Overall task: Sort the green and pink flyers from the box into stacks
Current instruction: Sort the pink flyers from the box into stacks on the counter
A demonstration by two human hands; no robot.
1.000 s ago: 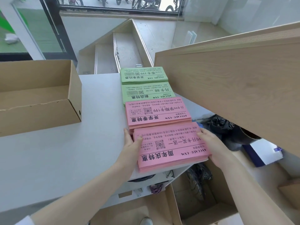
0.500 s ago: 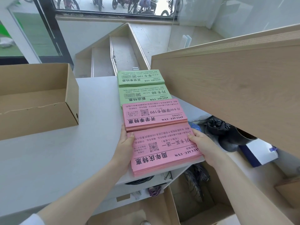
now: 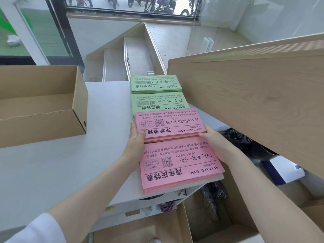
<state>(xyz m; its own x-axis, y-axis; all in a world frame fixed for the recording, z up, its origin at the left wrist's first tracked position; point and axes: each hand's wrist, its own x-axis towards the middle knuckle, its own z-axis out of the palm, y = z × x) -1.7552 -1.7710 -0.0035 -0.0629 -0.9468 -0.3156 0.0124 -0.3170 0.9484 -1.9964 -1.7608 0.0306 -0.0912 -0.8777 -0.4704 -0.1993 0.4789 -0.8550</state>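
We see four flyer stacks in a row on the white table [image 3: 52, 163], beside a wooden panel [image 3: 254, 102]. Far green stack [image 3: 156, 84], then near green stack [image 3: 157, 102], then far pink stack [image 3: 168, 123], then near pink stack [image 3: 180, 165] at the table's edge. Left hand [image 3: 135, 139] holds the far pink stack's left end, thumb on top. Right hand [image 3: 215, 139] lies against its right corner; we cannot tell whether those fingers curl. The cardboard box [image 3: 77, 106] stands well apart at left.
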